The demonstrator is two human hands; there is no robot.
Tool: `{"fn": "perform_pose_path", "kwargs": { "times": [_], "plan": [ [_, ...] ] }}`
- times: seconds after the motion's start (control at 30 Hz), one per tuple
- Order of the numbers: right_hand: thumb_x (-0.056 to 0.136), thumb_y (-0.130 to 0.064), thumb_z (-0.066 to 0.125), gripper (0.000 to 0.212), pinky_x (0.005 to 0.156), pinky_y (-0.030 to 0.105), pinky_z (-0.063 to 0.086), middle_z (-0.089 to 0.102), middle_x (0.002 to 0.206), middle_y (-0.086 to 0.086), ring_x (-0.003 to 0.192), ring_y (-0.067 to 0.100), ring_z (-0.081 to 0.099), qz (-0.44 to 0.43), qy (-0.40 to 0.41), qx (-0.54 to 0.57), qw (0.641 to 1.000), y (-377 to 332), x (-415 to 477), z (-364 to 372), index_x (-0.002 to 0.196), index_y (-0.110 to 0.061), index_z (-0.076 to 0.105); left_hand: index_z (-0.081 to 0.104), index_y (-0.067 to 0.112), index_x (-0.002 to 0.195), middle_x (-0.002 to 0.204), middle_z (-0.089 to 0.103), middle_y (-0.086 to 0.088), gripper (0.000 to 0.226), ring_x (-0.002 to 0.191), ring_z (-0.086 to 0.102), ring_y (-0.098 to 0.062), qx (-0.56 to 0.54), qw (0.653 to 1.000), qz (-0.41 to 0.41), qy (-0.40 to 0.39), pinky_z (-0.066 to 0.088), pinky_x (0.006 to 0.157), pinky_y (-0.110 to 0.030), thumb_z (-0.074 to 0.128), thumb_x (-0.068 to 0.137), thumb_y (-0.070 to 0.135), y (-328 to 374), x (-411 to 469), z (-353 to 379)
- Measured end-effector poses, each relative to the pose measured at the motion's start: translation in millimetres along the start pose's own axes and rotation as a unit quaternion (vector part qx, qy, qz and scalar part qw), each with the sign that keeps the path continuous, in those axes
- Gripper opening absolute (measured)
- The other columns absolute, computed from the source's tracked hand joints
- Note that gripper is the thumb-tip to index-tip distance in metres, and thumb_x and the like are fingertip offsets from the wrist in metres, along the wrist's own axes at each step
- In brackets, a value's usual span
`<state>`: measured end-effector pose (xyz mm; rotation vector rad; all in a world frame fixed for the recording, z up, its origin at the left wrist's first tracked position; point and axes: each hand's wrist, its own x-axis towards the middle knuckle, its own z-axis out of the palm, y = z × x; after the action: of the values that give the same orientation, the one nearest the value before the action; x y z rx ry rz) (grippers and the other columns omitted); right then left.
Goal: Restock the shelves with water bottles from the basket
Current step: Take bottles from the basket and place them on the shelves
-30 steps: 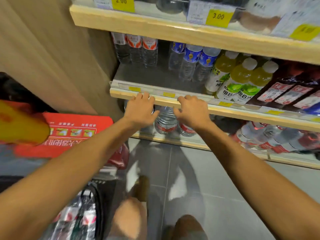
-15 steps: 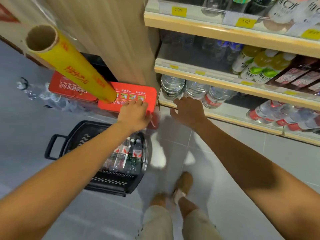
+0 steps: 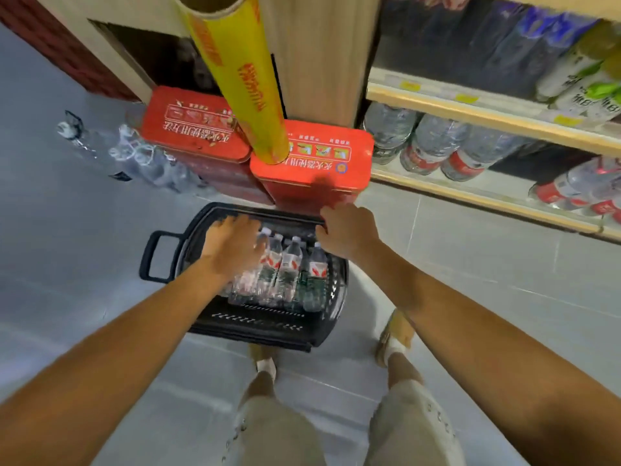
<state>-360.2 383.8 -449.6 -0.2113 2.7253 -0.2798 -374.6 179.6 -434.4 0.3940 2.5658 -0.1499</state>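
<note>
A black plastic basket [image 3: 262, 326] stands on the grey floor in front of my feet. Several small water bottles [image 3: 289, 267] with red-and-white labels stand upright inside it. My left hand [image 3: 233, 245] hovers over the basket's left half with fingers spread, blurred, holding nothing. My right hand [image 3: 347, 228] is above the basket's far right rim, fingers loosely bent, empty. At the right, the lowest wooden shelf [image 3: 470, 193] carries larger water bottles [image 3: 426, 146] lying with their bases outward.
Two red tins [image 3: 316, 159] stand on the floor just behind the basket. A yellow roll [image 3: 235, 75] leans on one tin against the wooden shelf end panel [image 3: 319, 55]. Crumpled clear plastic wrap [image 3: 141, 156] lies at the left. Green-labelled drinks [image 3: 584, 82] fill the shelf above.
My view has swung down from the shelf to the basket. Both hands left the shelf edge and dropped toward the basket; the left one now sits over the bottles.
</note>
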Motion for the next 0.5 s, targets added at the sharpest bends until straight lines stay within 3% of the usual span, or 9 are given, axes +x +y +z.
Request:
{"fn": "perform_pose_path", "kwargs": {
  "times": [0.1,0.23,0.5],
  "plan": [
    [0.093,-0.031,0.040,0.033,0.076,0.034,0.044,0.064,0.106,0.011,0.101,0.032,0.059,0.008,-0.016,-0.008,1.000,-42,11,43,0.104,-0.009,0.062,0.053,0.013,0.126,0.123,0.056,-0.011,0.043,0.114,0.054,-0.031,0.046,0.998,0.036,-0.018,0.043,0.091,-0.038,0.047,0.091,0.039,-40,2,34],
    [0.095,-0.039,0.037,0.042,0.086,0.037,0.046,0.061,0.116,0.010,0.110,0.030,0.056,0.017,-0.066,-0.012,0.998,-92,42,111,0.122,-0.014,0.058,0.042,0.015,0.134,0.131,0.051,-0.009,0.050,0.119,0.050,-0.029,0.078,0.993,0.068,-0.051,0.042,0.095,-0.042,0.043,0.091,0.040,-90,22,107],
    [0.094,-0.039,0.038,0.046,0.094,0.040,0.042,0.053,0.130,0.013,0.124,0.029,0.046,0.094,-0.154,-0.031,0.983,-101,83,254,0.130,-0.012,0.046,0.020,0.012,0.147,0.150,0.030,-0.013,0.068,0.136,0.032,-0.031,0.083,0.990,0.099,-0.056,0.032,0.106,-0.046,0.040,0.094,0.049,-118,92,241]
  ]
}}
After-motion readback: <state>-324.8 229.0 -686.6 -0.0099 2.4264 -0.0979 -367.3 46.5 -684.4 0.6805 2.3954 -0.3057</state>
